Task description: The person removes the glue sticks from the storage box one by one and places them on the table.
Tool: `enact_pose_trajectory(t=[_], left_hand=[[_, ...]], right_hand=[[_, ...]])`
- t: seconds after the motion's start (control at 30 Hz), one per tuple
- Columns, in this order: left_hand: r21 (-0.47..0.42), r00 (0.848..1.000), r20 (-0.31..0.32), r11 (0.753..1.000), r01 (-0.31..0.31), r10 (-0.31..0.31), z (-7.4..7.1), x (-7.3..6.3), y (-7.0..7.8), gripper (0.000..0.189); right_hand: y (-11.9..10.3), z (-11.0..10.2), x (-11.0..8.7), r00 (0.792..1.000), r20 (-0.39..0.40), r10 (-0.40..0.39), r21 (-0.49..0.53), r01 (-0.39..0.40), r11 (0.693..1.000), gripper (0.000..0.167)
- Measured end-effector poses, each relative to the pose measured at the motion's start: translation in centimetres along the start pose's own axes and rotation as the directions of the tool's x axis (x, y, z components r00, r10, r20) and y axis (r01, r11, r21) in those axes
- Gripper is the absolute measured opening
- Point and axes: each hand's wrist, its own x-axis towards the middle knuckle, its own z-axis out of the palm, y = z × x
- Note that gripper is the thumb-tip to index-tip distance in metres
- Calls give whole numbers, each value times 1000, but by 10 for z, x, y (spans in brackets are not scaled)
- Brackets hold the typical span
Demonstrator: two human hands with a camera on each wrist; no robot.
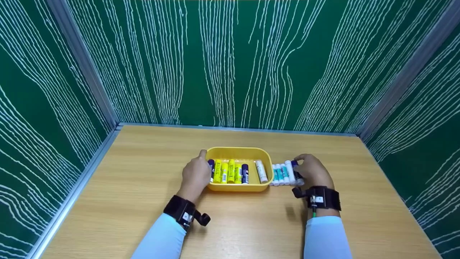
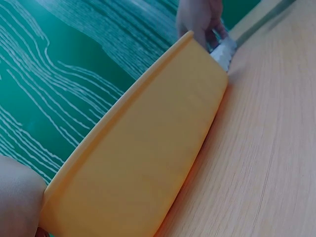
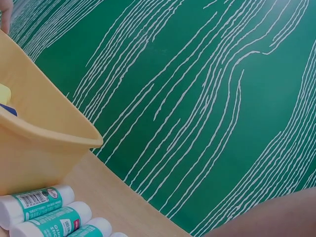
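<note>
A yellow plastic bin [image 1: 233, 187] stands on the table, with several yellow glue sticks [image 1: 231, 172], dark-capped ones [image 1: 245, 173] and a white one [image 1: 261, 171] lying inside. My left hand [image 1: 196, 174] grips its left end at the rim; some of its fingers are hidden. Right of the bin, white glue sticks with teal labels [image 1: 281, 174] lie side by side on the table; the right wrist view shows their labels [image 3: 59, 224] close up. At the row's right end my right hand [image 1: 314, 171] holds a dark purple glue stick [image 1: 296, 169], its fingers partly covering it.
The wooden table [image 1: 244, 226] runs up to green walls [image 1: 194, 72] with wavy white lines at the back and both sides. Metal frame strips [image 1: 82, 61] edge the walls. Both wrists wear black straps [image 1: 325, 198].
</note>
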Motion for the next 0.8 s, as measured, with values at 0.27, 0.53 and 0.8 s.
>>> enact_pose_trajectory(t=[0.27,0.53,0.8], left_hand=[[4,1000,-5,1000,-3,3,0,0,0,53],[6,1000,0,1000,11,-11,0,0,1,56],[12,1000,-2,1000,1,-1,0,-1,1,55]], right_hand=[[1,0,3,1000,-4,-16,-38,16,999,57],[-3,-1,-1,999,1,39,25,-39,999,61],[-5,-2,-2,997,-4,74,13,-74,997,63]])
